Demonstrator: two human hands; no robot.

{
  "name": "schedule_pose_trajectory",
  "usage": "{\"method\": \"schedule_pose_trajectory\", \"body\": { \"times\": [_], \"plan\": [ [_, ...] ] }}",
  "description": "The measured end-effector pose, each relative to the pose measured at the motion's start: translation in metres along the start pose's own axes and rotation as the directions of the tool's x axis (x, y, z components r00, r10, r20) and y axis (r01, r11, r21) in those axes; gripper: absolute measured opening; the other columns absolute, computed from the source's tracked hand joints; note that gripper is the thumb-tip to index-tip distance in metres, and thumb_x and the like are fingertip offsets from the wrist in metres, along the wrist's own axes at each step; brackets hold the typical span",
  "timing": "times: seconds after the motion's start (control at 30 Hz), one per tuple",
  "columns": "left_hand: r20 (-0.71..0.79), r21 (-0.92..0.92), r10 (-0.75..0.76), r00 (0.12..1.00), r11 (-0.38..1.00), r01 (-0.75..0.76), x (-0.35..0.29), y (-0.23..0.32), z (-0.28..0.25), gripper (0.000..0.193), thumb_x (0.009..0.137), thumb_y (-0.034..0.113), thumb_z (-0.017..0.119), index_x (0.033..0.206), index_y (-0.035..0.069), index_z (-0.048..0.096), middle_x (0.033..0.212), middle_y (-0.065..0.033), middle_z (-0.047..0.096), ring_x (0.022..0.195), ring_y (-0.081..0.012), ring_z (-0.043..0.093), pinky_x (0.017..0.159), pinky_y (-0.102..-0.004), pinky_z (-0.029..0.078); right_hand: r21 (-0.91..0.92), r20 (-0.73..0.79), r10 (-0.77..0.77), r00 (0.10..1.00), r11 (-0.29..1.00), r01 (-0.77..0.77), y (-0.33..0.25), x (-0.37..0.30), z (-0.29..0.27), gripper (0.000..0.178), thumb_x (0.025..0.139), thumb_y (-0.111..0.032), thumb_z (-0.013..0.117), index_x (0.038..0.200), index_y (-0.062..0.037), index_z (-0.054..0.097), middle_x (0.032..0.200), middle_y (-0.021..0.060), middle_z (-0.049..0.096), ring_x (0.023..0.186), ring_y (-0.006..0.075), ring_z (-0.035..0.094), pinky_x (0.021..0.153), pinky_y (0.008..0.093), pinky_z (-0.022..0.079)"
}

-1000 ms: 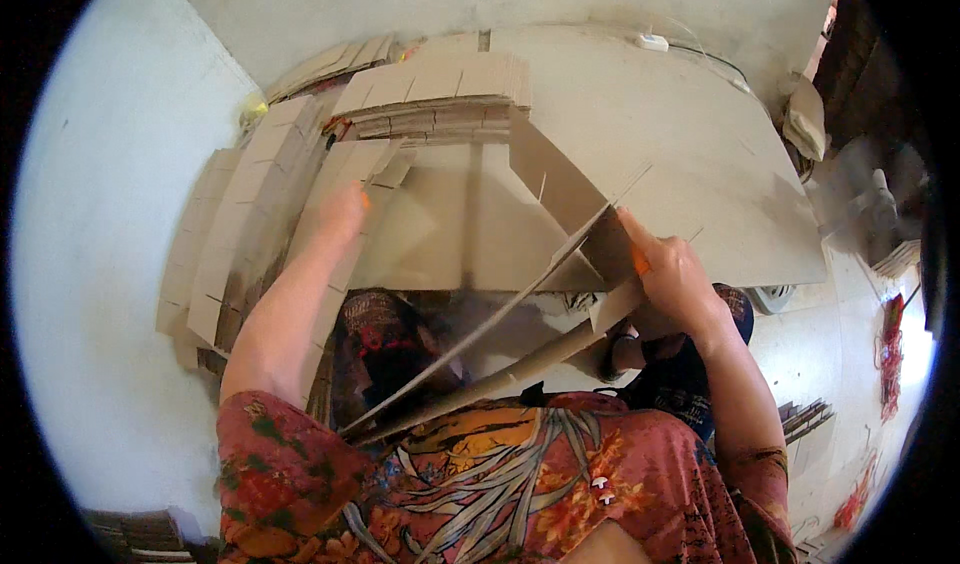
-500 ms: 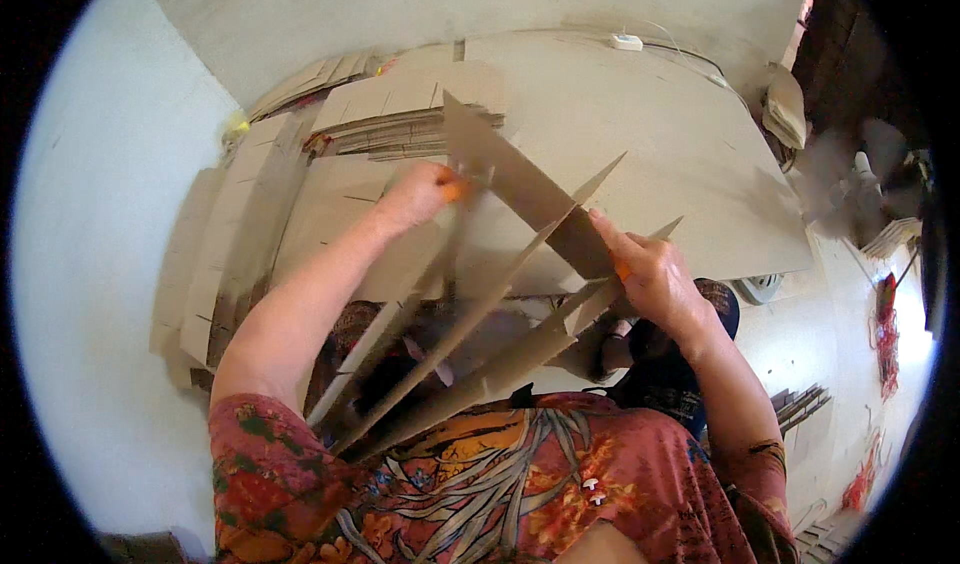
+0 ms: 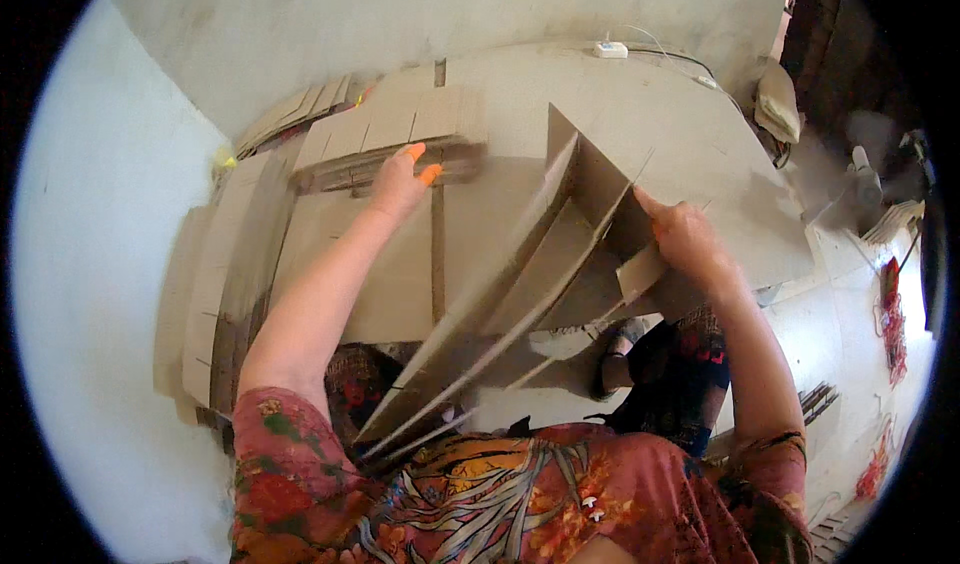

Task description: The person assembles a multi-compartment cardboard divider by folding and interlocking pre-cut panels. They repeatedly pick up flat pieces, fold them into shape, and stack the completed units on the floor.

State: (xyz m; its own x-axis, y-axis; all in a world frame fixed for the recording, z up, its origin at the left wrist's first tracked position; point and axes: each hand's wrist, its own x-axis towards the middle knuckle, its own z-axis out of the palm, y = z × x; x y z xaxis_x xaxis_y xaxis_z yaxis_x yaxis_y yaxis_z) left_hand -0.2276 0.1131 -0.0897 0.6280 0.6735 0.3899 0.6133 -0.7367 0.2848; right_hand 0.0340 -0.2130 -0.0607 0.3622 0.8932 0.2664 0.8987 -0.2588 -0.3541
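Note:
My right hand (image 3: 685, 239) grips a half-assembled cardboard divider (image 3: 590, 249), several slotted strips fitted across one another. Its long strips slant down toward my lap and fan out from the crosspiece. Orange finger covers show on my left hand (image 3: 402, 182), which is open, thumb and forefinger apart, with nothing between them. That hand is at the front edge of a stack of slotted cardboard strips (image 3: 390, 129); whether it touches the stack I cannot tell. The fingers of my right hand are partly hidden behind the cardboard.
A broad cardboard sheet (image 3: 700, 154) covers the worktable. More slotted cardboard pieces (image 3: 225, 284) stand at the left by the wall, with another pile (image 3: 300, 114) behind. A white power socket block (image 3: 610, 50) with a cable lies at the back. Red string (image 3: 892, 314) hangs at the right.
My left hand has come away from the divider and moved left to the strip stack, its fingers parting. The divider has swung right and more upright in my right hand, its long strips closer together.

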Motion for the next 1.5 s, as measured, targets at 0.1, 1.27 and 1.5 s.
{"method": "schedule_pose_trajectory", "body": {
  "times": [0.1,1.27,1.5],
  "plan": [
    [-0.048,0.213,0.049,0.998,0.976,-0.038,0.029,-0.006,0.018,0.061,0.080,0.029,0.067,0.129,0.002,0.044,0.130,-0.0164,0.047,0.119,-0.0311,0.044,0.097,-0.0397,0.039,-0.054,0.026,0.055,0.998,0.997,-0.054,0.021,0.019,0.005,0.047,0.082,-0.003,0.046,0.124,-0.0196,0.054,0.078,0.0250,0.060,0.071,0.0397,0.060,0.064,0.0471,0.048],
    [0.399,-0.282,0.038,0.916,0.956,0.084,-0.111,0.118,-0.066,0.025,0.082,0.012,0.061,0.100,-0.004,0.062,0.087,-0.0183,0.066,0.075,-0.0216,0.061,0.068,-0.0322,0.047,0.896,-0.428,0.467,0.774,0.333,0.294,0.046,-0.084,-0.043,0.024,0.087,-0.003,0.056,0.110,-0.0035,0.062,0.103,0.0009,0.060,0.094,0.0112,0.053,0.084,0.0261,0.042],
    [0.229,-0.271,0.087,0.970,0.962,-0.022,-0.118,0.092,-0.063,0.023,0.080,0.008,0.061,0.098,-0.005,0.064,0.083,-0.0237,0.063,0.074,-0.0342,0.063,0.068,-0.0357,0.049,0.769,-0.440,0.372,0.817,0.626,0.129,0.045,-0.091,-0.046,0.018,0.087,-0.010,0.059,0.102,-0.0006,0.065,0.088,-0.0033,0.063,0.083,0.0061,0.052,0.073,0.0218,0.041]
  ]
}}
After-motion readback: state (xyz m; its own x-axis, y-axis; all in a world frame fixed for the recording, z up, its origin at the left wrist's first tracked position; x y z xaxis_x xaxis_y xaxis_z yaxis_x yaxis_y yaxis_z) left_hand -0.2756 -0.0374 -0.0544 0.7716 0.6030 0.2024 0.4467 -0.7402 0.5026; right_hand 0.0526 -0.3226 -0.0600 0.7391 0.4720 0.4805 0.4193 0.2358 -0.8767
